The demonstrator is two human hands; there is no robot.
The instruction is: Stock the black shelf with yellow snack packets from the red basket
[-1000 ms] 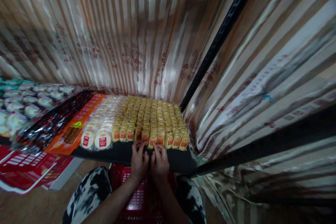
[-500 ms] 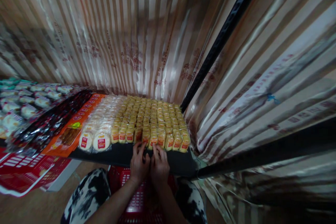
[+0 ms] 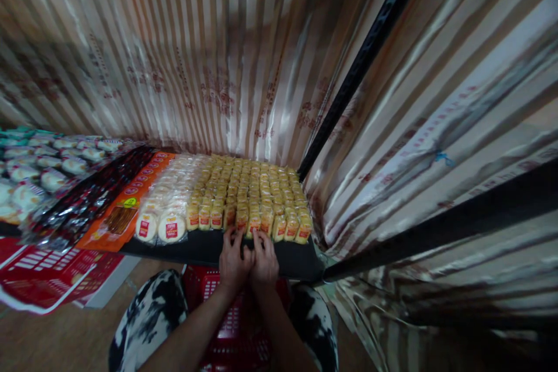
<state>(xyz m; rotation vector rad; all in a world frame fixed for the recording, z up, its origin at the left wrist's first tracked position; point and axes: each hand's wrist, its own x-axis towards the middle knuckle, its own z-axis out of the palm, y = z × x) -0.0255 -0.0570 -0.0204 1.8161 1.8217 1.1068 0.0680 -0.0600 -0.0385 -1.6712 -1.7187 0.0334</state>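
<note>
My left hand point(image 3: 233, 263) and my right hand point(image 3: 264, 261) rest side by side at the front edge of a black shelf point(image 3: 196, 247). Their fingertips touch the front row of small yellow snack packets point(image 3: 253, 197), which fill the right part of the shelf in several rows. Neither hand grips a packet that I can see; the fingers are spread against the packets. Left of the yellow packets lie round white cakes in clear wrap with red labels point(image 3: 165, 224).
Further left lie orange packets point(image 3: 126, 209), dark shiny packets point(image 3: 82, 197) and white-green packets point(image 3: 39, 163). A red plastic basket point(image 3: 226, 325) sits between my knees, another red basket point(image 3: 39, 273) at lower left. Striped shiny sheeting point(image 3: 209, 52) and black posts point(image 3: 361, 64) enclose the shelf.
Both hands have stayed together at the front row, shifting slightly toward the packets as the view moved a little.
</note>
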